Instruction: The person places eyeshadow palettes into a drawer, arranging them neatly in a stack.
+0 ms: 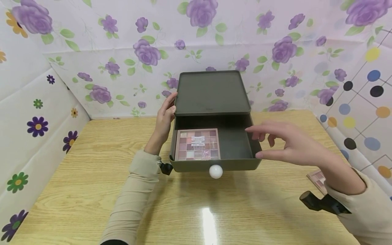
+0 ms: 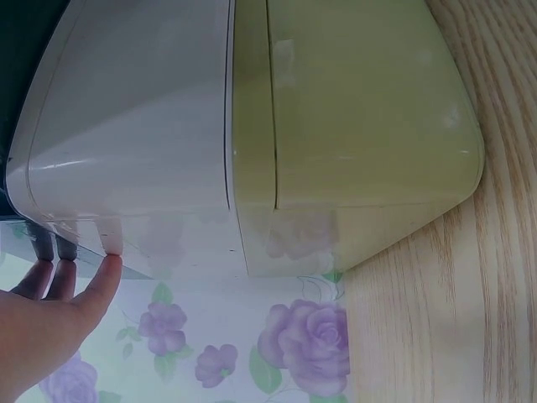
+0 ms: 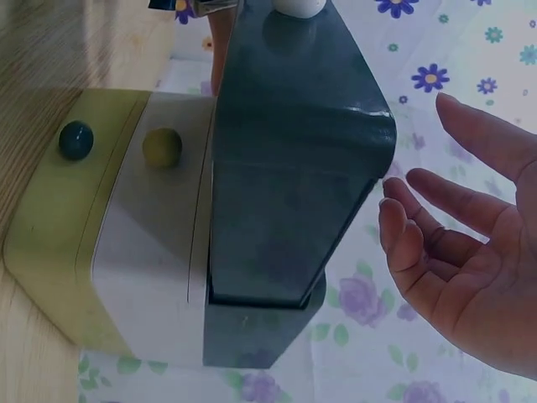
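Note:
A dark grey-green drawer unit (image 1: 212, 92) has its top drawer (image 1: 186, 166) pulled out by a white round knob (image 1: 215, 171). In the left half of that drawer lies an eyeshadow palette (image 1: 197, 144) with a clear, lettered cover. My left hand (image 1: 163, 119) rests against the unit's upper left side; in the left wrist view its fingertips (image 2: 112, 264) touch the side. Over the drawer's right edge hovers my right hand (image 1: 283, 141), thumb and fingers apart and holding nothing. The right wrist view shows that hand (image 3: 470, 260) off the drawer's side.
Below the dark drawer come a white drawer (image 3: 151, 218) with a yellowish knob and a yellow-green one (image 3: 67, 210) with a dark knob. Another palette (image 1: 316, 178) lies on the wooden table (image 1: 101, 163), partly behind my right forearm. Flowered sheets (image 1: 122, 78) stand behind and beside.

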{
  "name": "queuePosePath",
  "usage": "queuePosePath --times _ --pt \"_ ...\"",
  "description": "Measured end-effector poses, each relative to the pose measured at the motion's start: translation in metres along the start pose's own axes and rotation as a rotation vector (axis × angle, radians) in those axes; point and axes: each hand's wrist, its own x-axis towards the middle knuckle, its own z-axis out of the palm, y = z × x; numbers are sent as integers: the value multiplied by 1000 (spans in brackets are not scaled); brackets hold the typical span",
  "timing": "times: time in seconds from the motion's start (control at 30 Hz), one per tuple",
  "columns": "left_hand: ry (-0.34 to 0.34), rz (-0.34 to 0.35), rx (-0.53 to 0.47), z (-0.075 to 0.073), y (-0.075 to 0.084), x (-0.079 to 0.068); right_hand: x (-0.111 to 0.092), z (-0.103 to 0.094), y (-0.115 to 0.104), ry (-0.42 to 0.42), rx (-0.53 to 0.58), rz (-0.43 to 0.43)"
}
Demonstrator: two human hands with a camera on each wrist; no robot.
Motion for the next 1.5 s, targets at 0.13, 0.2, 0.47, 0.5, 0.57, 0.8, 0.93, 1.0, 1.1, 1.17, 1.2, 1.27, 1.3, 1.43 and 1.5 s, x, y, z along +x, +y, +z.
queuePosePath --times 0.13,0.2,0.47,0.5,0.57,0.8,0.93,1.0,1.1,1.17,1.2,1.27,1.3,1.43,1.5 --pt "0 -4 9 0 0 0 -9 -2 2 27 -14 -3" --pt "1 -3 8 0 0 0 -13 -3 4 34 -17 0" --pt "15 -2 15 0 -2 0 -34 -9 11 13 20 52" --pt "15 1 13 0 -2 0 -37 -9 12 15 24 62" --pt "12 5 9 0 -2 0 -43 -9 15 25 30 88" --pt "20 -1 21 1 -1 -1 -65 -9 33 40 81 234" --pt "16 -6 21 1 0 -1 -79 -6 46 53 139 294" --pt "15 -10 22 1 0 0 -86 -5 52 61 158 325" --pt "18 -12 24 1 -1 0 -97 -2 61 75 169 371" --pt "21 -11 24 1 -1 0 -105 0 65 82 161 403" --pt "23 -11 24 1 -1 0 -109 1 68 85 152 420" --pt "26 -8 25 1 -1 0 -117 3 72 87 143 444" --pt "27 -6 25 1 -1 0 -121 4 74 88 139 456" --pt "26 0 30 2 -1 0 -135 7 80 108 146 523" --pt "25 0 33 2 -1 0 -142 10 82 125 138 559"
